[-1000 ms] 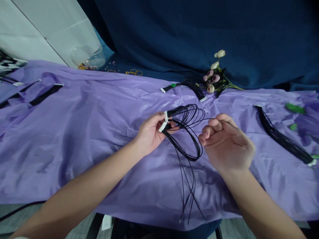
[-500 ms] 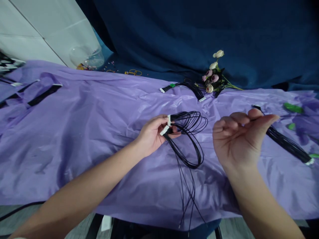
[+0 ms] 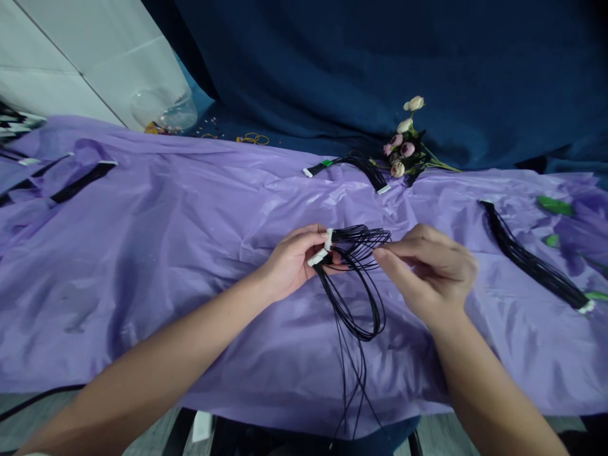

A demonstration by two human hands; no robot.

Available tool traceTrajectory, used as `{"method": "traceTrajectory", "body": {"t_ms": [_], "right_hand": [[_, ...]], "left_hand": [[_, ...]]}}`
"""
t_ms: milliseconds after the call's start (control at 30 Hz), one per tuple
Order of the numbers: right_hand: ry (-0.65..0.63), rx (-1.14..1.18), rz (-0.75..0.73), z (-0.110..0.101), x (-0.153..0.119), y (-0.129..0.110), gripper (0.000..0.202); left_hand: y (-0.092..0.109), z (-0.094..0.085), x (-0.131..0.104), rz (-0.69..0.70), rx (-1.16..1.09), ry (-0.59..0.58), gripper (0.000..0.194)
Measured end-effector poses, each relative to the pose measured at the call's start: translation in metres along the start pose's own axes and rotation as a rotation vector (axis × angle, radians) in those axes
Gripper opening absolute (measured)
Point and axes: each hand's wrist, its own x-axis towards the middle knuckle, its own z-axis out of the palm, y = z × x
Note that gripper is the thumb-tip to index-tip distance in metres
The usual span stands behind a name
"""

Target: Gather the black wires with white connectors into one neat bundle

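My left hand is closed round a black wire harness near its two white connectors. From the connectors, thin black wires bend into loops on the right, and several loose ends hang down toward the table's front edge. My right hand is at the right side of the upper loops, thumb and fingertips pinched on a black wire; just how the wire lies between the fingertips is hard to see.
Purple sheeting covers the table. Another harness lies at right, a shorter one at the back beside artificial flowers. More black harnesses rest at left. Behind are a clear plastic tub and yellow rubber bands.
My right hand has come left and down from beside the right-hand harness to the wire loops. My left hand keeps its hold, with the connectors shifted slightly right and down.
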Motion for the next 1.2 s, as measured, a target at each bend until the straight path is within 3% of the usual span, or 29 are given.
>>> {"method": "traceTrajectory", "body": {"t_ms": [600,933,1200], "right_hand": [[-0.102,-0.097,-0.118,-0.001,0.003,-0.002,0.007],[-0.162,-0.335,-0.393,-0.009,0.001,0.008,0.021],[-0.18,-0.415,-0.412,-0.001,-0.008,0.012,0.025]], "left_hand": [[-0.001,-0.003,-0.002,0.023,0.023,-0.085,0.004],[0.002,-0.002,-0.001,-0.017,0.028,-0.002,0.003],[0.0,-0.001,-0.002,-0.015,0.034,-0.027,0.003]]}}
